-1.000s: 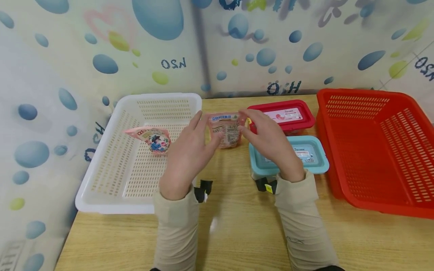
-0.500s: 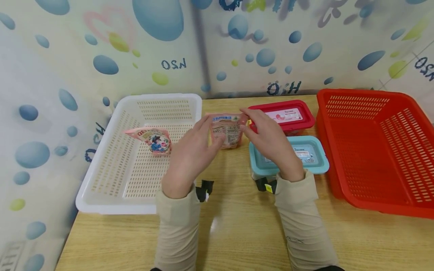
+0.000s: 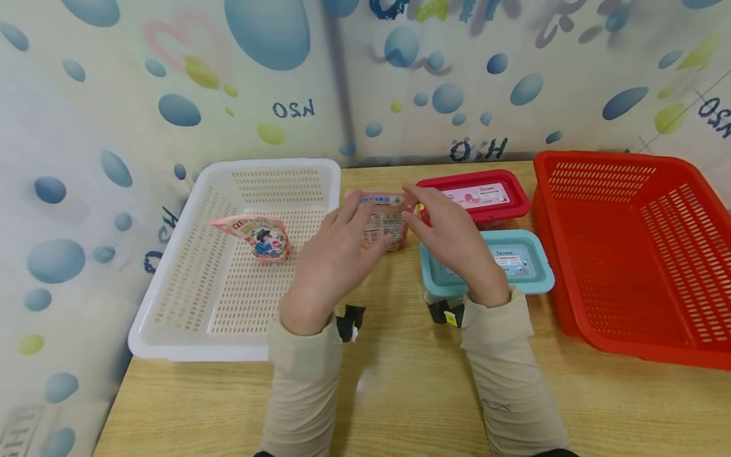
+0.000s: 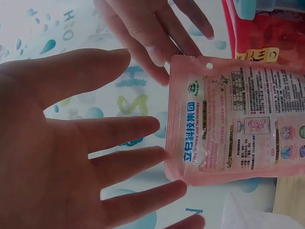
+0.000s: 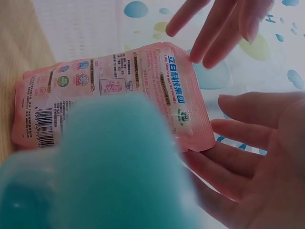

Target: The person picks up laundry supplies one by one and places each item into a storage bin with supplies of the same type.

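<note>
Pink pouch [image 4: 238, 121] between left hand [image 3: 332, 257], fingers spread, and right hand [image 3: 450, 235], straight fingers touching one top corner.

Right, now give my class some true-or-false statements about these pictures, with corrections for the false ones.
A pink pouch is inside the white basket. True.
The red basket is left of the white basket. False: it is to the right.
In the head view, the red lid lies beyond the blue lid. True.
The left hand is clenched in a fist. False: its fingers are extended.
Another pouch is between that hand and the right hand. True.
</note>
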### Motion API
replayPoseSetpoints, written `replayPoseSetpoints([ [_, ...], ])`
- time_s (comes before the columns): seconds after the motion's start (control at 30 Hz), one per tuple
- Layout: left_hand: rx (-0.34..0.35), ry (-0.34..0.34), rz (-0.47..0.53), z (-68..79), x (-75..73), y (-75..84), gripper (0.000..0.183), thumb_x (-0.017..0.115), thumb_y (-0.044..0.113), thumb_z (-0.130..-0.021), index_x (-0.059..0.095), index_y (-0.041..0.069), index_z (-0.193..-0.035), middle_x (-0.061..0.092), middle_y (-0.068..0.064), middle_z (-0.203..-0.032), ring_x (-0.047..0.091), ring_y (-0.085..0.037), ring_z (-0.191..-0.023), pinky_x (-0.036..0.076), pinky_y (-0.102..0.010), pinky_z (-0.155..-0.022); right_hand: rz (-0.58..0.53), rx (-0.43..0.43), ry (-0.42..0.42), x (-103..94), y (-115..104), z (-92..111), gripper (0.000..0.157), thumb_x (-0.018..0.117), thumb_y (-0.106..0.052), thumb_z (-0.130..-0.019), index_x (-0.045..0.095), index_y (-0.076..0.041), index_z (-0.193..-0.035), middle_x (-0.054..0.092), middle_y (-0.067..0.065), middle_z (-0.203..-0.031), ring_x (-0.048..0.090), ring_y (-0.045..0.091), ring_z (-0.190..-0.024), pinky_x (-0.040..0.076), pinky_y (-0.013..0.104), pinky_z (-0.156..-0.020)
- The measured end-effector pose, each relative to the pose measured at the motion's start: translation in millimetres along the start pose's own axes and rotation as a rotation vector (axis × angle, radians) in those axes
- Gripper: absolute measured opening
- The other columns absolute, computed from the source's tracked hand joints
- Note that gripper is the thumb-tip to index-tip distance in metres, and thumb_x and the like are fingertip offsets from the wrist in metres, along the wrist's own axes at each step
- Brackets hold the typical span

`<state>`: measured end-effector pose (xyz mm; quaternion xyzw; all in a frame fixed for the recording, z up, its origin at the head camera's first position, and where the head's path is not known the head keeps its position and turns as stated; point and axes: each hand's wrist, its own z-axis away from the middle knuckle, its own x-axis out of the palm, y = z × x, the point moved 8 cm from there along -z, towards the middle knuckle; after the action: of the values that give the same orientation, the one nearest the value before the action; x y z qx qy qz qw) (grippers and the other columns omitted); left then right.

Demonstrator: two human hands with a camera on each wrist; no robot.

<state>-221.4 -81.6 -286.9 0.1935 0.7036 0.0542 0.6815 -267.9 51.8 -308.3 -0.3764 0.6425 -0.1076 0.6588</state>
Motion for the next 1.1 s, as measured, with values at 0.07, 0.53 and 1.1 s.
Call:
replayPoseSetpoints([
  [0.07,0.024,0.023,-0.004,0.4,-0.6,2.5,0.054,0.05,0.048,-0.086,0.039,0.021,-0.132,0.026,0.003,-0.142,0.035,-0.026,-0.122,0.045,-0.047,-0.078,-0.001,-0.003,0.004,-0.1,0,0,0.054,0.056,-0.032,-0.087,0.038,-0.017,-0.135,0.049,0.0,-0.121,0.045,0.019,-0.111,0.042,0.04,-0.087],
  [0.53,0.02,0.025,0.008,-0.1,0.4,1.6,0.054,0.048,0.047,-0.087,0.04,0.019,-0.132,0.024,0.0,-0.144,0.041,-0.027,-0.117,0.048,-0.046,-0.069,0.032,-0.019,-0.005,2.4,-1,-1,0.048,0.057,-0.024,-0.087,0.043,-0.017,-0.133,0.051,0.002,-0.121,0.047,0.021,-0.111,0.041,0.04,-0.089],
  [1.1,-0.092,-0.024,0.01,-1.9,-0.5,-13.4,0.06,0.047,0.047,-0.088,0.033,0.016,-0.138,0.028,-0.006,-0.143,0.036,-0.027,-0.124,0.038,-0.045,-0.092,0.043,-0.072,0.017,2.7,-5,-1,0.03,0.059,-0.015,-0.086,0.061,-0.019,-0.115,0.064,-0.002,-0.101,0.057,0.013,-0.086,0.047,0.031,-0.076],
])
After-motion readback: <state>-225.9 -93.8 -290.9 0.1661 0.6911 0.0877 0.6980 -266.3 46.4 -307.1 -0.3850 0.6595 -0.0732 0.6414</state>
